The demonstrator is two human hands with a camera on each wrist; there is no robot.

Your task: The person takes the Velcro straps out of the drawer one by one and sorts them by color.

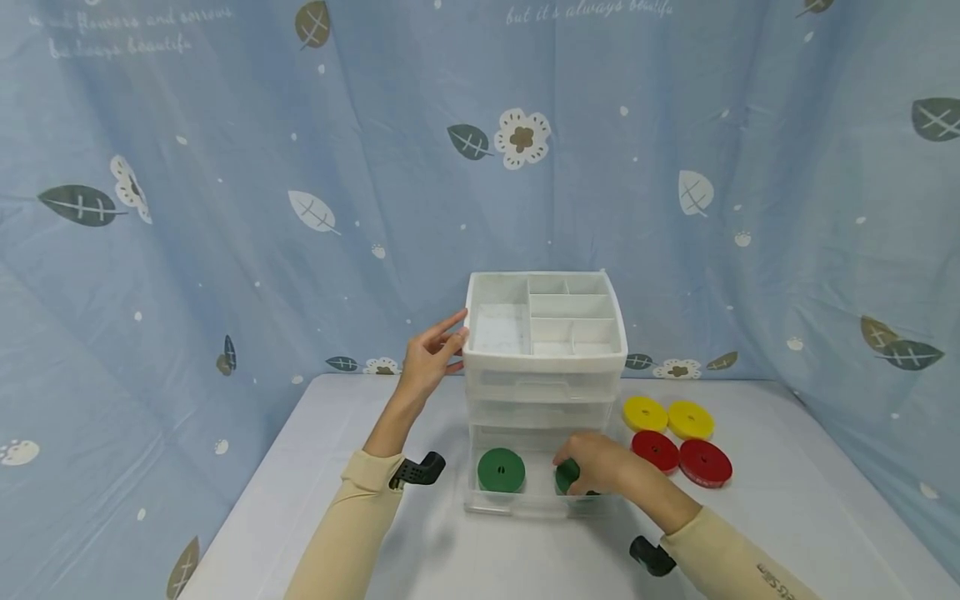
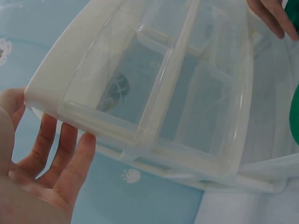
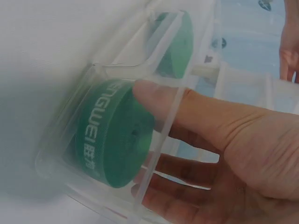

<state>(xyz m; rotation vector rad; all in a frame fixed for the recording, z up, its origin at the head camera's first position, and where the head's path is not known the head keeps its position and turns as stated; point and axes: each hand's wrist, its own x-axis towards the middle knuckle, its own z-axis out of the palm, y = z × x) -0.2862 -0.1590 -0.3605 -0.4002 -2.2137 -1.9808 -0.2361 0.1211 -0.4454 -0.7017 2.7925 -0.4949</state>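
A white drawer unit [image 1: 545,367] stands with its clear bottom drawer [image 1: 536,507] pulled out. My left hand [image 1: 429,354] touches the unit's left side near the top, fingers spread and mostly straight. Inside the drawer, my right hand [image 1: 600,464] holds a green tape roll [image 3: 117,133] near the right end, thumb on its rim and fingers at its other side. White lettering runs along the roll's edge. A second green tape roll [image 1: 501,471] lies flat at the drawer's left end, apart from both hands.
Right of the unit lie two yellow rolls [image 1: 645,413] and two red rolls [image 1: 705,463] on the white table [image 1: 787,500]. The unit's top has an open divided tray [image 1: 501,327]. A blue patterned curtain [image 1: 405,183] hangs close behind.
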